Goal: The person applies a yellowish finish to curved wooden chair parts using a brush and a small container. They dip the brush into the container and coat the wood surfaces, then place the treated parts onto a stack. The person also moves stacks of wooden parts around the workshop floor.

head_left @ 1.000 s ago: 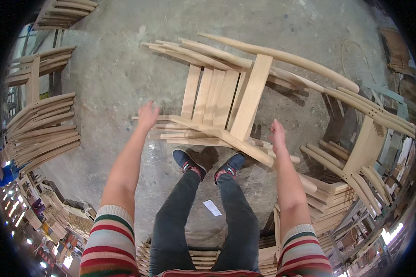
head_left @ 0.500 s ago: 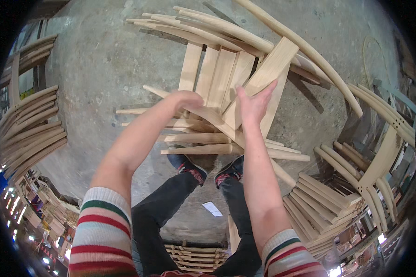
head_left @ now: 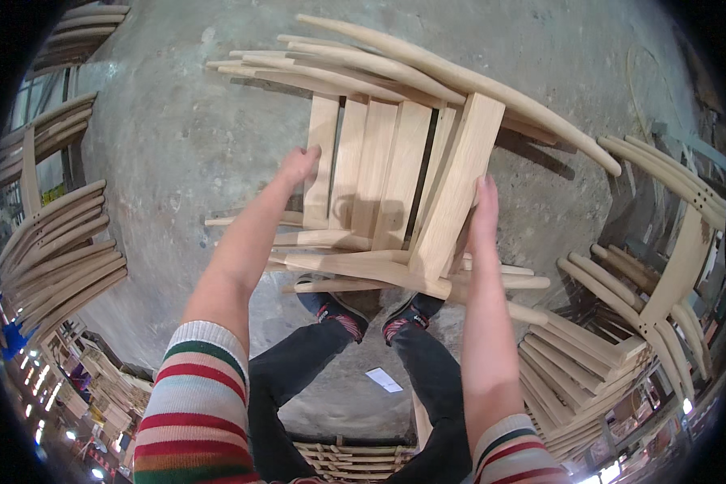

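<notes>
A stack of pale wooden chair frames [head_left: 369,161] lies on the floor in front of my feet, its flat boards side by side between curved legs. The topmost frame has a broad board [head_left: 461,181] slanting across the right of the stack, with one long curved leg [head_left: 444,73] at its far end and another [head_left: 347,264] at its near end. My left hand [head_left: 300,164] is closed at the outer edge of the leftmost board [head_left: 322,161]. Against the right edge of the broad board lies my right hand [head_left: 484,214], its lower fingers partly hidden by the wood.
More curved-legged frames stand in stacks at the left [head_left: 56,234] and right [head_left: 673,266]. Slatted wooden pieces [head_left: 569,363] lie at the lower right. A small white paper [head_left: 384,379] is on the concrete floor [head_left: 177,121] between my legs.
The topmost frame has turned and come down onto the stack, its board now less slanted. My left hand has left its near leg and moved up-left to the leftmost board; my right hand moved outward.
</notes>
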The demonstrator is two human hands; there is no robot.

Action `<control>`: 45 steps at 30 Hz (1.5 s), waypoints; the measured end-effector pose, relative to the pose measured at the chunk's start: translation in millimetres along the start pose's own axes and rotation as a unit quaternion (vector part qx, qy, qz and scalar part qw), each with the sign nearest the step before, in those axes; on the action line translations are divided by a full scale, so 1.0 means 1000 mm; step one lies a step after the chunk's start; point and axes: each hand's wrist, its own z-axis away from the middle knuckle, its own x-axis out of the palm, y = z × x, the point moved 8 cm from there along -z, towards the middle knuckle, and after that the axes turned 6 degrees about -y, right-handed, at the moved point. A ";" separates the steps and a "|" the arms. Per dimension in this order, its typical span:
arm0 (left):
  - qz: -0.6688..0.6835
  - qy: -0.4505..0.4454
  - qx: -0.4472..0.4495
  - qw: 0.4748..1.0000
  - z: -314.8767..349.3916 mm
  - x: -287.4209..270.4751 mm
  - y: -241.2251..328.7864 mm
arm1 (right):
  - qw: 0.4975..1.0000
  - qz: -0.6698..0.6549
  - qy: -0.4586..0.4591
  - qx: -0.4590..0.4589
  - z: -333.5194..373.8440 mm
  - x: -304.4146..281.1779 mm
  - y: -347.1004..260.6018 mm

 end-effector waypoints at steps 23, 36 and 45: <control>0.399 -0.153 -0.133 0.894 0.259 -0.014 -0.103 | 0.876 -0.103 -0.379 0.279 0.136 0.143 0.008; 0.465 -0.064 -0.134 0.873 0.424 -0.036 -0.057 | 0.817 -0.156 -0.428 0.354 0.177 0.157 -0.077; 0.783 -0.002 -0.068 0.618 0.371 0.027 -0.097 | 0.854 0.090 -0.432 0.273 0.173 0.152 -0.094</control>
